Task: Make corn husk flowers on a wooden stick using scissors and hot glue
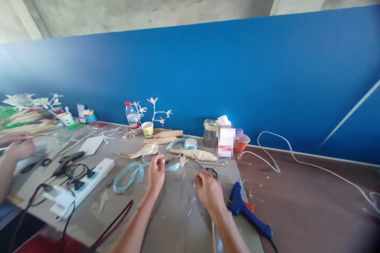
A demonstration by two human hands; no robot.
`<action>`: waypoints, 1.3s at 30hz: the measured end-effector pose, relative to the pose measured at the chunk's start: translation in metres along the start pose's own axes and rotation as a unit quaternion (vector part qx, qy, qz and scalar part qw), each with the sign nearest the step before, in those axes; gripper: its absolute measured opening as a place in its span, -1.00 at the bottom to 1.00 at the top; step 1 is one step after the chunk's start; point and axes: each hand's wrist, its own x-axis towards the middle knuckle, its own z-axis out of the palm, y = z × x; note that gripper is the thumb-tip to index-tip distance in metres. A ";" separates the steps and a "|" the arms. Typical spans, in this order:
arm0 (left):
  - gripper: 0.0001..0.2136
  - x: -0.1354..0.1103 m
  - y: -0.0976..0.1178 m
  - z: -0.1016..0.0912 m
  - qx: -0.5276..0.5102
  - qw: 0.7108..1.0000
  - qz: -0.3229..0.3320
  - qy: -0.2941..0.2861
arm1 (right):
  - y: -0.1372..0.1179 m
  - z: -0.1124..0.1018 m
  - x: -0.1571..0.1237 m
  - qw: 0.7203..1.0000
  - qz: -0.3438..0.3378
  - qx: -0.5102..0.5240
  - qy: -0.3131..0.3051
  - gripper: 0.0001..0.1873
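My left hand [156,174] is raised over the middle of the table, its fingertips pinched together; what they hold, if anything, is too small to make out. Beside it lie a loop of light blue ribbon [130,178] and a dried corn husk [145,151]. My right hand [208,191] is curled low over the table, with what is inside the fingers hidden. Just beyond it rests a pair of scissors [212,172] with dark handles. Another pale husk [198,154] and a ribbon spool [190,143] lie farther back. Right of my right hand is a blue glue gun [247,211].
A white power strip [86,189] with plugs and cables is at left, near a co-worker's hands [20,146]. Along the blue partition [190,75] stand a red-capped bottle [132,116], a paper cup [147,129] with a flower branch, a glass jar [209,136] and an orange cup [242,144].
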 end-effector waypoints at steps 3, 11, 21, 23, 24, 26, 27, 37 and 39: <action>-0.73 0.005 0.000 -0.001 0.052 0.999 -0.001 -0.016 | 0.002 0.003 0.000 1.000 -0.002 0.008 0.009 -0.80; -0.75 0.061 -0.008 -0.021 0.261 0.964 -0.007 -0.042 | 0.001 0.002 0.000 1.000 -0.013 0.012 0.010 -0.80; -0.70 0.083 -0.023 -0.028 0.373 0.920 0.047 -0.113 | 0.003 0.002 0.000 1.000 -0.008 0.021 0.020 -0.83; -0.70 0.087 -0.019 -0.033 0.373 0.918 0.068 -0.116 | 0.003 0.002 -0.001 0.999 -0.010 0.028 0.023 -0.82; -0.70 0.089 -0.015 -0.036 0.371 0.918 0.077 -0.115 | 0.003 0.002 -0.001 0.999 -0.010 0.035 0.026 -0.82; -0.72 0.090 -0.003 -0.044 0.365 0.920 0.097 -0.101 | 0.003 0.002 0.000 0.997 -0.010 0.063 0.037 -0.81; -0.72 0.087 0.005 -0.047 0.360 0.923 0.107 -0.085 | 0.003 0.002 0.001 0.995 -0.010 0.088 0.043 -0.80; -0.76 -0.032 0.069 -0.044 0.117 0.804 0.572 -0.114 | -0.002 -0.034 -0.004 0.665 0.044 0.715 -0.212 -0.19; -0.76 -0.039 0.074 -0.031 0.047 0.805 0.587 -0.079 | 0.002 -0.036 -0.006 0.641 0.071 0.728 -0.235 -0.38</action>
